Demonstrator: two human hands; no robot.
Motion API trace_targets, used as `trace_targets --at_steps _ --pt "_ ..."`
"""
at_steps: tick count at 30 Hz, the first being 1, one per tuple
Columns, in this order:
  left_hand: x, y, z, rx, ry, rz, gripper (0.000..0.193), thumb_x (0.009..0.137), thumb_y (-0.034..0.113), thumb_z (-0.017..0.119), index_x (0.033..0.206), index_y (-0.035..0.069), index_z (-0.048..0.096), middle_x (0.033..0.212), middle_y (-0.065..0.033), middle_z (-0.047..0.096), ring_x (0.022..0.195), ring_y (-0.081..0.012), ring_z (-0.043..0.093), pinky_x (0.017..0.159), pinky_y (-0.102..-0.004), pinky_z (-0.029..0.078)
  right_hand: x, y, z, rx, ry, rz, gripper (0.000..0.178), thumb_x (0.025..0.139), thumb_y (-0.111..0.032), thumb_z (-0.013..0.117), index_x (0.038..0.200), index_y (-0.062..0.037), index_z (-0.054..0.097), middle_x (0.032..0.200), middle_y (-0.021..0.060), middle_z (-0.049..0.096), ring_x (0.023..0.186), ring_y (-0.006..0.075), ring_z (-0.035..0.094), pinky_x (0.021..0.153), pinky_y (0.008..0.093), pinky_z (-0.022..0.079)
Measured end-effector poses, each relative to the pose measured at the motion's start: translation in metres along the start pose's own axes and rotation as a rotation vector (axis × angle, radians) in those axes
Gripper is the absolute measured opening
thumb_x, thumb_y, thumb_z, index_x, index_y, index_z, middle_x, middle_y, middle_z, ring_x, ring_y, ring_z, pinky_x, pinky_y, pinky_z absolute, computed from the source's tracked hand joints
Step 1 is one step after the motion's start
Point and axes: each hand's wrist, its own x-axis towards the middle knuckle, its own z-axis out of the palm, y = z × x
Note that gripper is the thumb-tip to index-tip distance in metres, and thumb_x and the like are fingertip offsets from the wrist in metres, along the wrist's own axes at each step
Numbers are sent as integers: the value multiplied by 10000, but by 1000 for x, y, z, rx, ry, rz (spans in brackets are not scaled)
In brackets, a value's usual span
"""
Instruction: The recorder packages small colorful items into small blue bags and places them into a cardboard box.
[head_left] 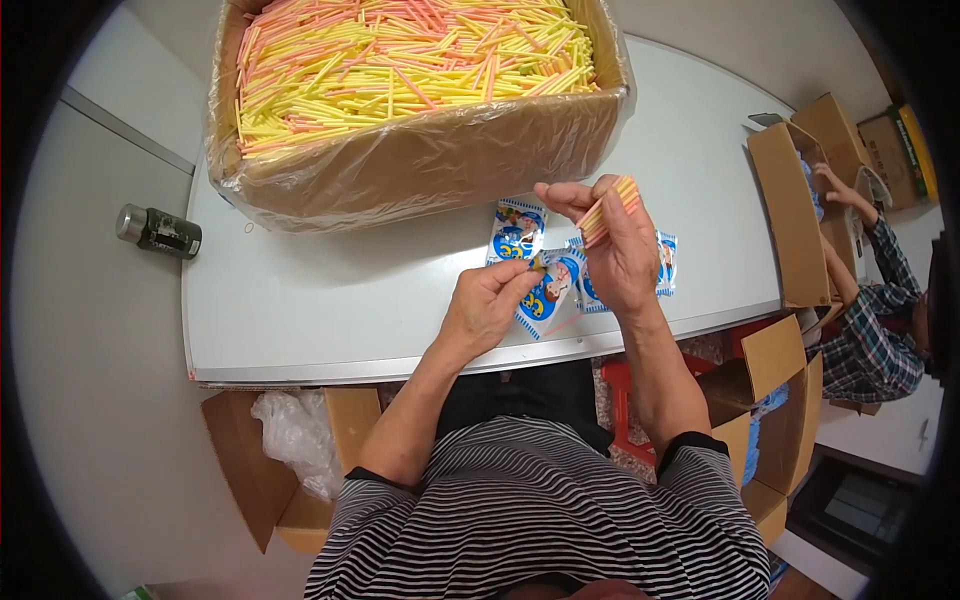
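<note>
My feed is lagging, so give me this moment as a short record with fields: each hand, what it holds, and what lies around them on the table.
left hand: fingers pinch the top of a small blue and white packet, held just above the table
right hand: raised, gripping a bundle of sticks, yellow and pink
table: white; more packets lie flat under the hands
big box: cardboard, plastic-lined, full of loose yellow and pink sticks
far left: dark jar lying on its side
far right: another person's hand in a box

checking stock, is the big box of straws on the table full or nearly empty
Full. The big cardboard box is open, and yellow and pink straws fill its clear plastic liner nearly to the rim.
</note>
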Motion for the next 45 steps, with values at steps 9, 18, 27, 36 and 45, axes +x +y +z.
trace_targets --at_steps 9,18,27,36,45 --pt "4 1 3 -70 -83 -27 220 982 165 634 978 -41 709 772 -14 666 728 -49 554 652 -236 461 -9 3 4 -15 -45 51 247 1097 -271 332 1026 -54 426 1236 299 616 1274 351 561 1143 474 372" --pt "2 1 7 -176 0 -78 216 962 145 673 1025 -56 720 857 -32 722 771 -51 615 674 -219 506 -23 16 -11 -16 -28 200 254 1086 -250 368 1028 -33 487 1225 277 645 1274 334 567 1115 454 394" --pt "0 -6 18 -327 93 -72 263 952 102 691 1149 -73 686 955 -81 736 845 -80 659 735 -221 540 -23 11 -13 222 22 370 372 1076 -311 384 967 -12 577 1162 236 677 1147 301 628 1069 439 443" --pt "-1 -17 23 -412 185 -17 276 965 102 674 1182 -70 666 1003 -98 730 872 -93 663 769 -225 539 -23 17 -7 -280 -76 322 436 1064 -292 383 1219 35 627 1195 188 673 1162 274 616 1053 402 449" --pt "6 -14 28 -248 323 52 213 956 138 689 1062 -45 665 967 -90 725 846 -118 670 725 -266 537 -48 29 -27 -451 115 288 282 933 -141 711 1159 20 657 1002 50 704 871 87 648 766 240 529"
